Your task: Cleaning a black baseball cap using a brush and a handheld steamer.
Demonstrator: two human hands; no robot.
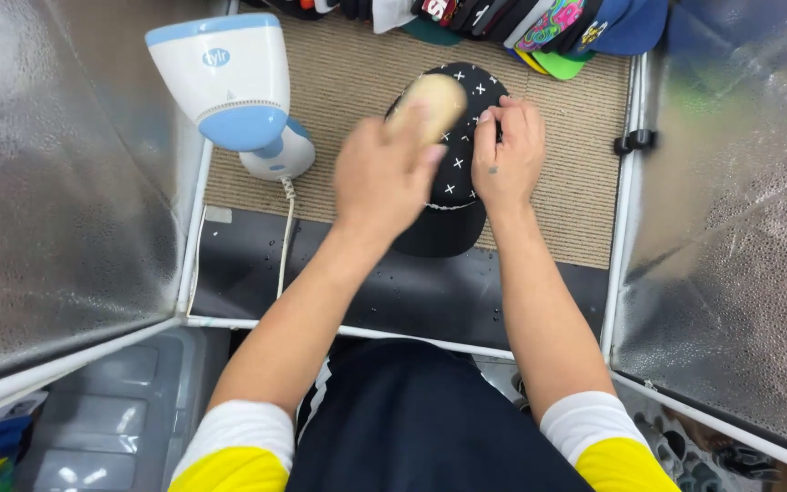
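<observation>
A black cap (460,173) with small white crosses lies on a tan woven mat (348,82), its brim toward me. My left hand (384,173) grips a pale oval brush (430,102) and presses it on the cap's crown. My right hand (507,150) rests on the right side of the crown, fingers curled against the fabric, holding the cap steady.
A white and blue handheld steamer (234,87) stands at the left on the mat, its cord hanging down. A row of colourful caps (548,23) lines the back edge. Silver reflective panels (56,182) wall in both sides. A black strip (393,292) with water drops runs along the front.
</observation>
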